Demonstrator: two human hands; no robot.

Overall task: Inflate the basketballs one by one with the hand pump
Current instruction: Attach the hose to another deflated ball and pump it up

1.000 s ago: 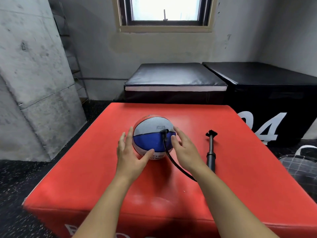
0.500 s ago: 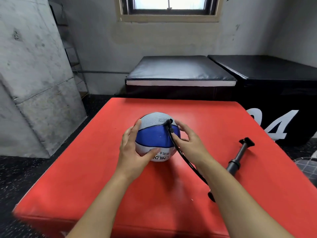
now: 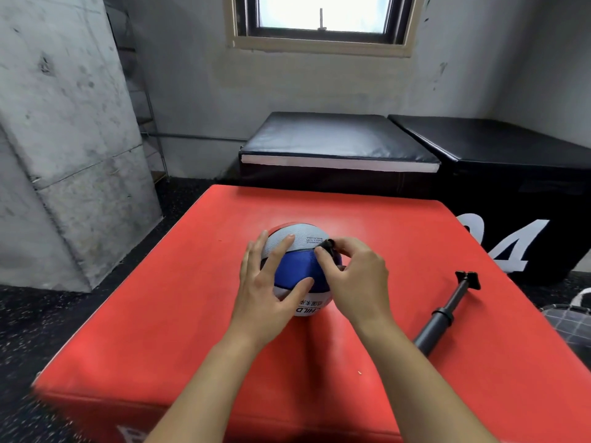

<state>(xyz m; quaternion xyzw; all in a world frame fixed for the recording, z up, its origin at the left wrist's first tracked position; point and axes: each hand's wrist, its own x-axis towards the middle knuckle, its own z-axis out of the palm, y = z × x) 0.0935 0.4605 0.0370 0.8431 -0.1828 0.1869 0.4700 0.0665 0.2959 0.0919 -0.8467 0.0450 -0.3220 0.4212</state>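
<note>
Red padding covered the tabletop [image 3: 179, 314], and the basketball [image 3: 297, 270] sat on it near the middle, a small ball with panels of blue, pale grey and a strip of red. I use this ball as the landmark for all places.

On the left side of the ball lay the left hand [image 3: 268, 292]. Its fingers [image 3: 281, 247] were straight and spread apart, pressing flat on the grey and blue panels, and the thumb reached across the lower white panel just above the printed letters.

On the upper right of the ball was the right hand [image 3: 355, 276]. Its thumb and forefinger were curled together and pinched the black nozzle [image 3: 329, 244], which stood at the seam between the grey and the blue panel. The hose behind the nozzle was mostly hidden under this hand.

To the right of the ball, well apart from it, the hand pump [image 3: 443, 314] lay on the tabletop, tilted, with its T-handle pointing away from the person. No hand touched it.

Behind the ball, past the far edge of the tabletop, stood two black padded boxes [image 3: 335, 145], and a window [image 3: 319, 14] was in the wall above them.
</note>
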